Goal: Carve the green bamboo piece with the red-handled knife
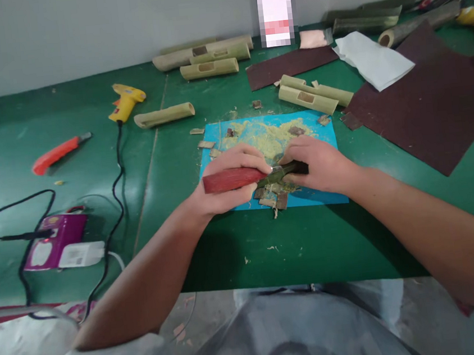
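Holding red handle (233,179), adapter label (81,255) blurred

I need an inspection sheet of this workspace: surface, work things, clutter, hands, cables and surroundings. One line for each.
Surface: green table; blue sheet on it, strewn with yellowish dust.
Work things: red-handled tool and dark green bamboo piece, meeting between the hands; tool's tip not clear.
Clutter: chips on and around the blue sheet; cut tubes behind; white paper and brown sheet at right; glue gun and orange tool at left.
Hands: left hand closed on the red-handled tool; right hand gripping the bamboo piece.
Cables: black cord from glue gun to front edge; purple power strip with leads plugged in.
Surroundings: grey wall behind; other people: nothing seen.
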Demonstrator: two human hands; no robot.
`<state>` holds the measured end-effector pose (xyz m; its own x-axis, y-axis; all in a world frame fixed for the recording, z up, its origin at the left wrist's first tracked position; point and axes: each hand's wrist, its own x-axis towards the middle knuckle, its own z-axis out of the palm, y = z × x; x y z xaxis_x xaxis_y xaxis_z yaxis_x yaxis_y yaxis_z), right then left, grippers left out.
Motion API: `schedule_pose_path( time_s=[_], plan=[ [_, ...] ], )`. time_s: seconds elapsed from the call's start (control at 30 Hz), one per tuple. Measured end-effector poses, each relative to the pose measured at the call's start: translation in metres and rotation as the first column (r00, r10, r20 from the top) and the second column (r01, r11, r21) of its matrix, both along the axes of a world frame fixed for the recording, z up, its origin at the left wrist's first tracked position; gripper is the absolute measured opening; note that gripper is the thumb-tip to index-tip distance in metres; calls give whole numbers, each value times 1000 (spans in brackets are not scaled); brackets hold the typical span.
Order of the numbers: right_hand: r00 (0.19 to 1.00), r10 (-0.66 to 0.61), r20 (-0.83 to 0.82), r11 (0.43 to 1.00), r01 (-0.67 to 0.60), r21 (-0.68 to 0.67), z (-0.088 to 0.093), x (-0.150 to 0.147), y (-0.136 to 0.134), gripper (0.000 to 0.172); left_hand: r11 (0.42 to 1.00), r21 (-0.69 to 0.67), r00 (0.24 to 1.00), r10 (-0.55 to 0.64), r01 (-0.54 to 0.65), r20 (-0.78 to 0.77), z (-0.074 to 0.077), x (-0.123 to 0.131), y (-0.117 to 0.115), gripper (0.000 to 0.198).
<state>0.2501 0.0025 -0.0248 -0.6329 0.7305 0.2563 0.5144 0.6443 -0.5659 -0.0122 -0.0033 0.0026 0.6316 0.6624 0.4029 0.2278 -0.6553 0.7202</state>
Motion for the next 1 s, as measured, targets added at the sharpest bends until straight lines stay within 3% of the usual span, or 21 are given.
schedule_pose_path(
  time_s=[0.13,0.43,0.8,1.0],
  plan=[
    [1000,10,-25,1000,-10,-3,0,0,0,11,1000,-25,1000,-4,4,-2,3,5,-4,17],
    [1000,-9,0,1000,9,-6,0,-2,0,11,980,40,980,197,-196,-36,-3,15,-7,11],
    [1000,12,-15,1000,-12,15,-2,-1,1,12,994,46,994,96,-99,50,0,15,-3,8],
    [1000,13,-3,1000,-13,18,-3,-2,0,12,991,16,989,130,-132,75,-1,13,-3,7]
  ],
)
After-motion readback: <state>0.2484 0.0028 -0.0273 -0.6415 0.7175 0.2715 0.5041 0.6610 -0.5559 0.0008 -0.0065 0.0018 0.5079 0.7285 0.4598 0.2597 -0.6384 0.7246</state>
